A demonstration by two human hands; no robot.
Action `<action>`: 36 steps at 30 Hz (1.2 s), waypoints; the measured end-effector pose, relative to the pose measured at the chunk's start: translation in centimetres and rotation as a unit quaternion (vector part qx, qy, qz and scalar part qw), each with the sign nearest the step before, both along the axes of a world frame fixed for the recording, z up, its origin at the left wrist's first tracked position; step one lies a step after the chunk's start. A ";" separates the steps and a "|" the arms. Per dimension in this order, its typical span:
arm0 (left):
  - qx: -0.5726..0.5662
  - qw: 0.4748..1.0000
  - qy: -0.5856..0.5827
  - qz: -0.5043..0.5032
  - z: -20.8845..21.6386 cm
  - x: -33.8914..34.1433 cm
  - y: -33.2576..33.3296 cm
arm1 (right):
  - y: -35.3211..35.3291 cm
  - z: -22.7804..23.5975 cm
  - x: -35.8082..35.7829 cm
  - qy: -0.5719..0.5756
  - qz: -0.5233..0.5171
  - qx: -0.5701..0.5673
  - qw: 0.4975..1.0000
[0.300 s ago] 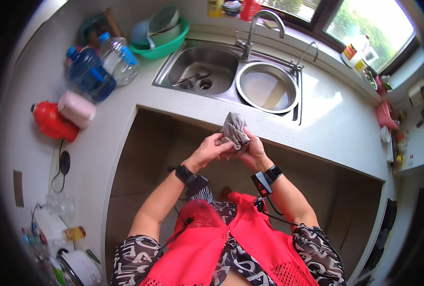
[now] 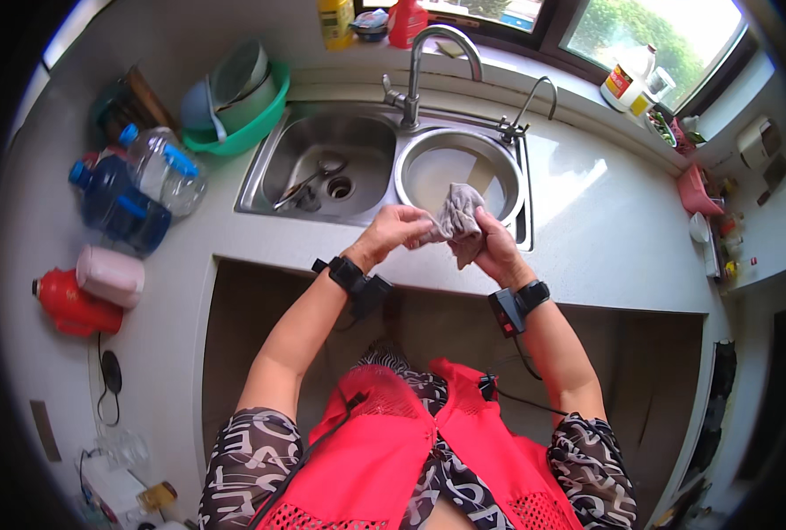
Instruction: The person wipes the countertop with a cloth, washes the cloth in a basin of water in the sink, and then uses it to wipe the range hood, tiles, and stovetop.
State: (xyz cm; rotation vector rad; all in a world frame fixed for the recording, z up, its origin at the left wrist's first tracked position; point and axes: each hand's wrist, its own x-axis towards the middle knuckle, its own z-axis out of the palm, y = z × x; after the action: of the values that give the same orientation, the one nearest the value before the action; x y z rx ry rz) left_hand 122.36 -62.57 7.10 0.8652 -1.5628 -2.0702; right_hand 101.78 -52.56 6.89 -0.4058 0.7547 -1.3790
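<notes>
A crumpled grey cloth [image 2: 460, 215] is held between my two hands, just over the front edge of the counter by the sink. My left hand [image 2: 394, 231] pinches a corner of it and draws that corner out to the left. Around its right side, my right hand [image 2: 499, 250] grips the bunched part, with a loose end hanging below. Directly behind the cloth, a round metal basin [image 2: 408, 177] of cloudy water sits in the right sink bowl. In the left sink bowl [image 2: 375, 146], a ladle [image 2: 329, 165] lies near the drain.
A tall curved faucet [image 2: 417, 62] and a thinner tap [image 2: 547, 88] rise behind the sink. At left stand a green basin [image 2: 273, 113] with bowls, large water bottles [image 2: 114, 208], a pink canister [image 2: 110, 276] and a red one [image 2: 70, 305]. The counter [image 2: 605, 243] stretches right, under a windowsill with bottles [image 2: 624, 84].
Both hands have moved forward with the cloth, from before the counter's edge to over it. My left hand has pulled a corner outward. The view has shifted too.
</notes>
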 end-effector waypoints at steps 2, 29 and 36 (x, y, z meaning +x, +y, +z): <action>-0.026 0.998 -0.025 0.047 0.7 -1.5 -4.4 | -2.3 1.0 -2.9 0.070 -0.045 0.025 0.996; -0.438 0.703 -0.376 -0.415 -11.5 -12.8 -16.3 | -11.8 -8.6 -8.5 0.769 0.296 0.123 0.554; -0.326 0.859 -0.177 -0.353 -6.4 -12.1 -20.6 | -11.4 -3.2 -14.0 0.675 0.179 0.015 0.716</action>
State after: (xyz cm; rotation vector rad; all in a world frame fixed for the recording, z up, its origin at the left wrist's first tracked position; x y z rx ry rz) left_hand 110.25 -83.16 0.66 0.4469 -2.8853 -1.5667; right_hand 87.80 -63.95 3.66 -1.5222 1.7438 -0.4870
